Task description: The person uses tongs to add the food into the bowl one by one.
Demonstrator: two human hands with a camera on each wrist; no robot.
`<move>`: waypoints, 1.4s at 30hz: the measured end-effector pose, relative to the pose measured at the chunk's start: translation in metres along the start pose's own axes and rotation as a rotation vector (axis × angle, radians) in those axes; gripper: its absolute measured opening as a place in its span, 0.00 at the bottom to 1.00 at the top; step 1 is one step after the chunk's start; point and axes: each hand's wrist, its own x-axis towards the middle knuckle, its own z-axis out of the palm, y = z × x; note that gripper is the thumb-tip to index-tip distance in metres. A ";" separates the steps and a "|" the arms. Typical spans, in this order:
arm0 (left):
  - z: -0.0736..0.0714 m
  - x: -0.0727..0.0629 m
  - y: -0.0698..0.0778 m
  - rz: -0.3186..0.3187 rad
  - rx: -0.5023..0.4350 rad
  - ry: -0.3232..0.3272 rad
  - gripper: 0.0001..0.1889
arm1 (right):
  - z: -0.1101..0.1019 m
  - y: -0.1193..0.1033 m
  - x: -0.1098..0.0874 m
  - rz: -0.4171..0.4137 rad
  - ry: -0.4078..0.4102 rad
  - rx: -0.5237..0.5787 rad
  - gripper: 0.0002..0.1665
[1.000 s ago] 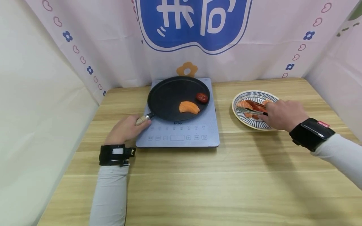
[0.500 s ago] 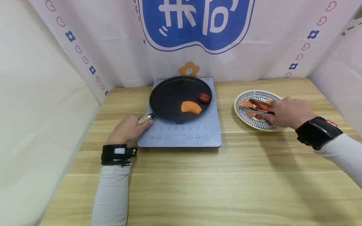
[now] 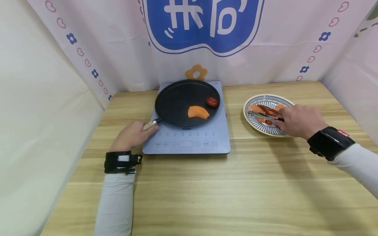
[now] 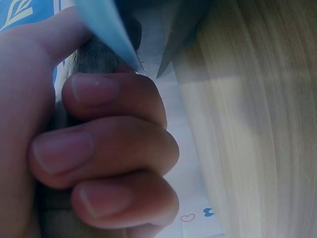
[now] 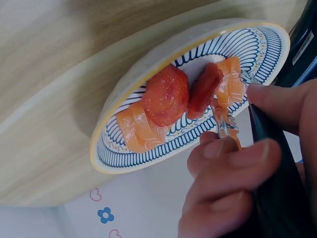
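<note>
My left hand (image 3: 133,134) grips the wooden handle (image 3: 148,125) of a flat black pan (image 3: 174,101); in the left wrist view its fingers (image 4: 119,144) curl round that handle. In the pan lie an orange salmon slice (image 3: 198,112) and a red tomato slice (image 3: 211,102). My right hand (image 3: 302,121) holds metal-tipped tongs with dark handles (image 5: 277,168) over a patterned plate (image 3: 251,123). On the plate are salmon pieces (image 5: 141,126) and red tomato slices (image 5: 167,95). The tong tips stand apart by a salmon piece (image 5: 229,82); whether they pinch it I cannot tell.
Under the pan is a grey induction cooker (image 3: 189,149) with a touch panel along its front. The wooden table (image 3: 206,196) carries both cooker and plate. A printed cloth (image 3: 124,49) hangs behind, and pale side walls rise left and right.
The right hand has shifted very slightly to the right over the plate, still holding the tongs. The left hand, the pan and the food in it stay put; the head view sways a little.
</note>
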 end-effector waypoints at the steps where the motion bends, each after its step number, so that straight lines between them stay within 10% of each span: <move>1: 0.000 0.000 0.000 -0.001 -0.001 -0.002 0.26 | 0.001 0.000 0.000 -0.004 0.004 0.001 0.23; 42: 0.001 -0.002 0.000 -0.026 -0.014 -0.010 0.26 | 0.007 0.013 0.000 0.037 -0.024 0.078 0.33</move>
